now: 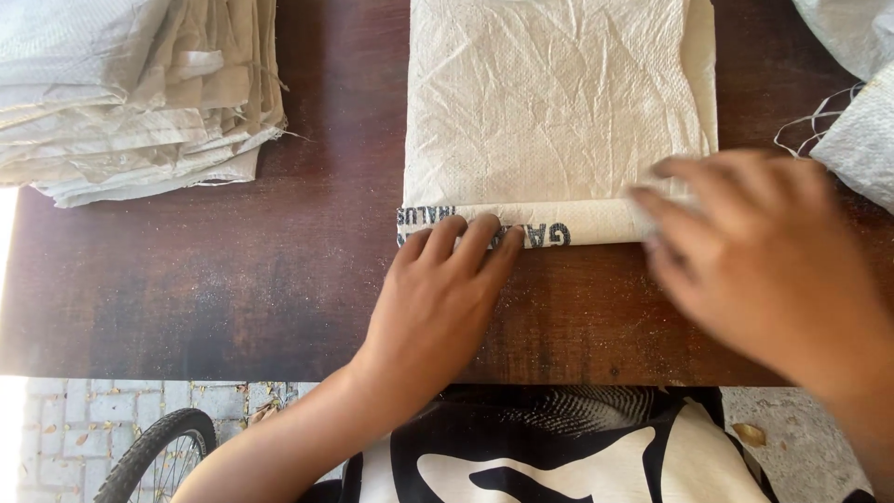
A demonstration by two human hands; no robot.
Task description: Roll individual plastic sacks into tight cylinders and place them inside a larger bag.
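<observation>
A cream woven sack (549, 102), folded flat, lies on the dark wooden table (233, 279) straight in front of the person, its near edge rolled or turned up into a narrow band (559, 228) that carries dark printed lettering. The left hand (433, 307) rests flat on the table with its fingers held close together and extended, their tips pressing on the left part of that band from the near side. The right hand (754, 251) is blurred with motion over the band's right end and the sack's right near corner; its fingers look loosely spread and laid on the cloth, but whether they pinch anything cannot be told. To do this fold well, it seems wise to keep the left fingertips firm on the band so it does not spring open, and to run the other hand along the crease with even pressure, keeping the band of one width and square to the sack's side edges. The sack thus lies just beyond both hands, touched by the left fingertips at its near edge and overlapped by the right hand at its corner. Farther out, a stack of folded sacks (130, 93) sits at the table's far left, well apart, and more loose sacking (857, 102) with stray threads lies at the far right. Below the table edge, paving and part of a bicycle wheel (154, 456) show.
</observation>
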